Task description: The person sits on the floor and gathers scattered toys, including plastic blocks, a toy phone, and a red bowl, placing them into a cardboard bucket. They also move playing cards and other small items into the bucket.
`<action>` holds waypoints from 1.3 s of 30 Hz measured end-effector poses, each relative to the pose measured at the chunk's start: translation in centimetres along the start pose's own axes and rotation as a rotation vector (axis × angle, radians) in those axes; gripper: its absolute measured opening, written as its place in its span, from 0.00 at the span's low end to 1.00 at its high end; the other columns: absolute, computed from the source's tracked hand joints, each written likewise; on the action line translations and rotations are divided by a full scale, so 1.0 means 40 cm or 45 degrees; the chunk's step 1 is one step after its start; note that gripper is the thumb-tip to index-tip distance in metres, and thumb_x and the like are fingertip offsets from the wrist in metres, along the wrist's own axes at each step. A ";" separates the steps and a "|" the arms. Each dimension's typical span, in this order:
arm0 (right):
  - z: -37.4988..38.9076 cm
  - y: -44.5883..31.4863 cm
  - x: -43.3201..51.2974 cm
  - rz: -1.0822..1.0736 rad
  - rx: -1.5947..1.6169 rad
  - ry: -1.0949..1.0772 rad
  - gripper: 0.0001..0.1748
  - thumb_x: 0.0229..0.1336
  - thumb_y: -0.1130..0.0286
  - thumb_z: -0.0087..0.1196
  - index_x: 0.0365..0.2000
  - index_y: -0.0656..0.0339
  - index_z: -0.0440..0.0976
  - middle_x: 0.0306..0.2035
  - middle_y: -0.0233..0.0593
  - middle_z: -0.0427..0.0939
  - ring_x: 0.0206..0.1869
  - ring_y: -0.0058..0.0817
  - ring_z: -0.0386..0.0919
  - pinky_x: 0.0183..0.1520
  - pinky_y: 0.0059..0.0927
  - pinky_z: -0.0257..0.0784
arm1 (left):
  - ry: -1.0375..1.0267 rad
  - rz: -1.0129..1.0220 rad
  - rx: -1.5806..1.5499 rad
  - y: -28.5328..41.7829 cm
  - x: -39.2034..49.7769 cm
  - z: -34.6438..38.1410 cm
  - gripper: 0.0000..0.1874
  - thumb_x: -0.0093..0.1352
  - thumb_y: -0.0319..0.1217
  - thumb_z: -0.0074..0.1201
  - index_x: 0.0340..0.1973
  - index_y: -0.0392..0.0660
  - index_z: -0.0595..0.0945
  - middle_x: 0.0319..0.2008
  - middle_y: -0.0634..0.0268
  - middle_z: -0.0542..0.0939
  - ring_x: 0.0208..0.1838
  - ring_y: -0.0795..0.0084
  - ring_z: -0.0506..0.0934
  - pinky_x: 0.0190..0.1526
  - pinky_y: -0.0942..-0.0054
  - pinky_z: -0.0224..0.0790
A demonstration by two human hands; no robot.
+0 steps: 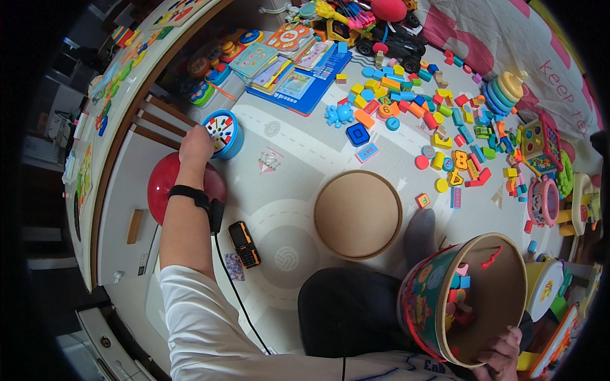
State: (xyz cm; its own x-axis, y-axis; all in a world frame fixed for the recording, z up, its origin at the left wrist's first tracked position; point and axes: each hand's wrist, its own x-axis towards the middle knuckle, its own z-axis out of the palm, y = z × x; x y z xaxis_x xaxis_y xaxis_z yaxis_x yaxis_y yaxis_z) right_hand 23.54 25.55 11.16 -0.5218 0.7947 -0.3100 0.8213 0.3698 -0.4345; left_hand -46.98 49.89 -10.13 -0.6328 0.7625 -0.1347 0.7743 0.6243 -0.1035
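Observation:
My left hand (196, 145) grips the left rim of a blue round toy tub (233, 147), whose white top bears small coloured pieces. The fingertips are hidden. Just below this hand, partly behind my forearm, lies a shiny red balloon (162, 190). My right hand (500, 355) holds the near rim of a round cardboard bucket (491, 285) with a printed side and red cord. The bucket leans tilted by my leg, and several wooden blocks (460, 295) lie inside. A round cardboard lid (358, 215) rests on the mat, inner side up.
Scattered wooden blocks (405, 105) cover the mat's far right. Books (286, 71) and a toy car (395, 43) stand farther back. An orange-black keypad phone (244, 244) is on the mat (281, 209). At the left is a table edge (124, 95); a stacking-ring toy (505, 93) stands right.

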 end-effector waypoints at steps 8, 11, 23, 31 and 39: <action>-0.002 -0.006 0.008 0.012 0.006 -0.020 0.11 0.54 0.67 0.68 0.36 0.61 0.81 0.40 0.41 0.81 0.52 0.45 0.77 0.72 0.57 0.61 | 0.145 0.004 -0.129 -0.028 0.009 0.012 0.16 0.77 0.33 0.60 0.58 0.43 0.86 0.58 0.47 0.86 0.62 0.47 0.84 0.64 0.53 0.77; -0.005 -0.005 0.009 0.010 -0.005 -0.034 0.12 0.54 0.66 0.68 0.36 0.61 0.82 0.41 0.42 0.80 0.53 0.46 0.76 0.71 0.57 0.61 | 0.160 0.045 -0.104 -0.046 0.013 0.008 0.15 0.77 0.31 0.58 0.57 0.44 0.86 0.59 0.48 0.86 0.62 0.48 0.84 0.64 0.53 0.77; 0.040 0.028 -0.013 0.015 0.054 0.096 0.08 0.45 0.62 0.71 0.29 0.50 0.86 0.32 0.32 0.81 0.46 0.40 0.78 0.67 0.57 0.63 | -0.096 0.254 0.214 -0.060 0.030 0.084 0.18 0.76 0.42 0.56 0.49 0.43 0.89 0.54 0.44 0.87 0.60 0.43 0.84 0.61 0.47 0.77; 0.056 0.062 -0.050 -0.133 0.117 0.187 0.09 0.54 0.63 0.71 0.35 0.49 0.85 0.39 0.29 0.80 0.50 0.35 0.79 0.68 0.48 0.66 | 0.157 0.633 -0.611 0.000 -0.046 -0.004 0.17 0.77 0.24 0.53 0.61 0.37 0.84 0.53 0.46 0.88 0.59 0.53 0.85 0.59 0.55 0.78; 0.104 0.055 -0.029 -0.263 0.021 0.392 0.12 0.49 0.64 0.73 0.33 0.57 0.83 0.37 0.36 0.81 0.48 0.40 0.78 0.66 0.54 0.64 | -0.227 1.181 -1.392 0.239 -0.738 -0.126 0.20 0.78 0.28 0.59 0.66 0.44 0.81 0.58 0.57 0.86 0.60 0.66 0.83 0.63 0.67 0.75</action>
State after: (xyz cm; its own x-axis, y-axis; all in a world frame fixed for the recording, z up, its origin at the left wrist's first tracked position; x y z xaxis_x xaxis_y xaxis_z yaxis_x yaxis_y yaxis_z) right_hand 24.98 23.43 7.06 -0.5802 0.8127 0.0532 0.7007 0.5315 -0.4759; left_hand -20.92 34.19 -2.20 0.1585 0.9775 0.1395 0.4548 -0.1977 0.8684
